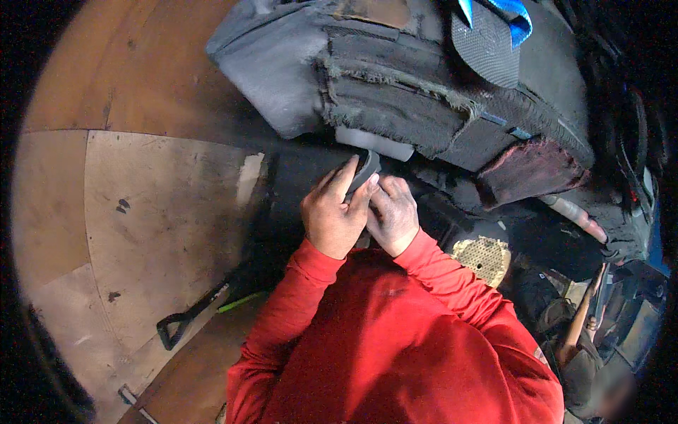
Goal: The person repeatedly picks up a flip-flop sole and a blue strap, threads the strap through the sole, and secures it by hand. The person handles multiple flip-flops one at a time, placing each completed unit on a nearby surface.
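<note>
Close together in the middle of the head view, both my hands stick out of red sleeves. My left hand (334,214) pinches a dark grey, curved, flat piece (368,167) between its straight fingers and its thumb. Pressed against that thumb is my right hand (393,210), its fingers curled closed; what they grip, if anything, is hidden. Just beyond the piece, a whitish roller-like tube (376,143) lies under a large body wrapped in worn grey cloth (395,92). Frayed edges run along the cloth.
A dusty reddish pad (533,173) and a blue strap (521,21) are on the wrapped body. Right of my forearm sits a pale perforated disc (482,258). Stained wooden boards (162,233) with a black handle (169,331) lie left. Another person's arm (578,321) shows at lower right.
</note>
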Motion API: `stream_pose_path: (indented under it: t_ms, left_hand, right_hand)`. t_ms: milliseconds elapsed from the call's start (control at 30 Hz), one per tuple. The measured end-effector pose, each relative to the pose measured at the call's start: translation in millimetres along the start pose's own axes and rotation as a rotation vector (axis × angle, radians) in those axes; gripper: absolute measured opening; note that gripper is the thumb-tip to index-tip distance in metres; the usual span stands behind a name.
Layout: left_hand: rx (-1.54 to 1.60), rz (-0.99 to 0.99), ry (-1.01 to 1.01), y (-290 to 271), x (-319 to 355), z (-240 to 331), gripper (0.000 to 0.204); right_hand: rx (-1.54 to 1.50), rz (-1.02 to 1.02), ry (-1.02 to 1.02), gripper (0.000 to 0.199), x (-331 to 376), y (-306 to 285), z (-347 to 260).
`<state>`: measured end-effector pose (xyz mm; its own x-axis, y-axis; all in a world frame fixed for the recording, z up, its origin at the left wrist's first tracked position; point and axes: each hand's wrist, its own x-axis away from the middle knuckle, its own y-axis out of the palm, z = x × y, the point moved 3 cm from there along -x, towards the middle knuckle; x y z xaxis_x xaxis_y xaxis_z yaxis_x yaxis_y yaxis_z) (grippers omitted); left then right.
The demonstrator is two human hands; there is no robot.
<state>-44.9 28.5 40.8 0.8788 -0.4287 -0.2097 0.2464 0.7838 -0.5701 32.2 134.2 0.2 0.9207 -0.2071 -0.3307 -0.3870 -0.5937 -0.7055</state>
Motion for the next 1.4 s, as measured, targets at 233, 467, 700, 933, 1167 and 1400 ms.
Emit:
stream_pose_path:
  t_ms: [233,467,700,933,1167,1400]
  left_hand:
    - [-0.163,-0.01,0.014,-3.0,-10.8,15.0,0.027]
    - [-0.149,0.005,-0.182,3.0,-13.5,6.9,0.026]
    - [-0.043,-0.165,-0.417,42.9,-21.1,-23.6,0.026]
    - [0.543,0.09,-0.318,45.4,17.4,-27.3,0.031]
    - [0.827,0.116,-0.327,41.3,22.4,-21.6,0.031]
    - [0.431,0.068,-0.125,13.9,10.7,-8.7,0.032]
  right_hand:
    - [-0.352,-0.094,0.128,0.052,-4.1,-2.6,-2.6]
    - [-0.719,-0.214,0.351,0.038,-5.9,-5.5,-5.0]
    - [-0.71,-0.325,0.562,0.035,-10.6,1.9,24.7]
    - [-0.078,-0.234,0.204,0.051,1.1,-12.1,13.3]
    - [0.287,-0.215,0.01,0.05,-3.9,-24.6,3.6]
    - [0.122,-0.137,0.067,0.041,-3.5,-17.0,-7.2]
